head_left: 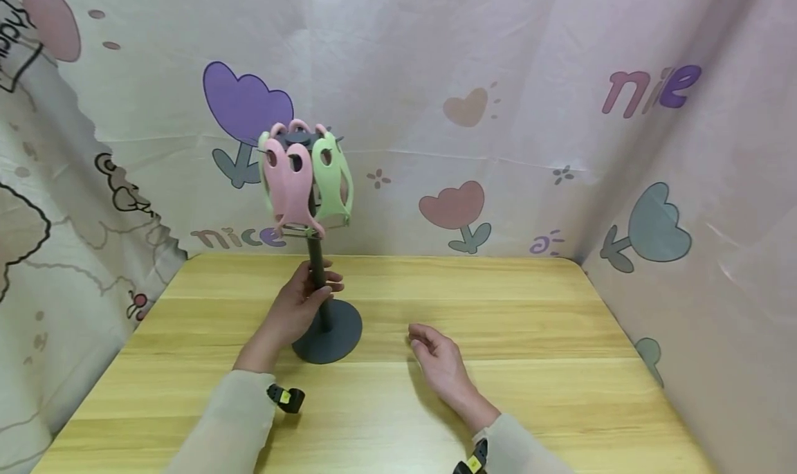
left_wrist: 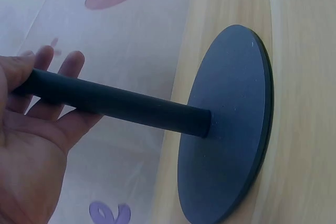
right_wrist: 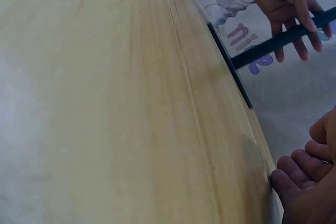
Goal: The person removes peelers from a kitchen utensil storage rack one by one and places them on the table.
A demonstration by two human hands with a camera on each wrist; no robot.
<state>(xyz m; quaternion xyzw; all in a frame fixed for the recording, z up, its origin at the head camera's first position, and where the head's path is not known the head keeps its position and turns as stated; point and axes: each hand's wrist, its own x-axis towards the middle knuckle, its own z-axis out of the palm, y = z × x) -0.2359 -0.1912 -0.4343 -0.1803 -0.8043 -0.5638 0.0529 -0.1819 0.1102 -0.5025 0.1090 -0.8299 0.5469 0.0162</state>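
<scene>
**Left hand point(head_left: 301, 306) gripping peeler stand point(head_left: 316, 254), right hand point(head_left: 443, 370) holding nothing**

Hands, 2: left has its thumb on one side of the dark pole point(left_wrist: 121, 98), fingers on the other. Left wrist view shows those fingers spread behind the pole; head view partly hides them. Right hand's fingers are loosely bent; can't tell whether it touches the tabletop point(head_left: 510, 329). Right wrist view gets both hands, with the base seen edge-on.

Stand, 1: upright on the table, between 9 and 10 o'clock from the right hand. One pole, one round base point(head_left: 342, 335), the base between 4 and 5 o'clock from the left hand.

Peelers, head view only: hung round the stand's top, 12 o'clock from the left hand. Up front, 2 pink peelers point(head_left: 299, 192) and 1 green peeler point(head_left: 328, 183). Others overlap behind; total unclear.

Wrist cameras point(head_left: 285, 396), 2: left at 6 o'clock from its hand, right at 5.

Cloth point(head_left: 373, 66) behind: purple tulip print point(head_left: 239, 100) between 10 and 11 o'clock from the peelers, red one point(head_left: 451, 207) at 3.
</scene>
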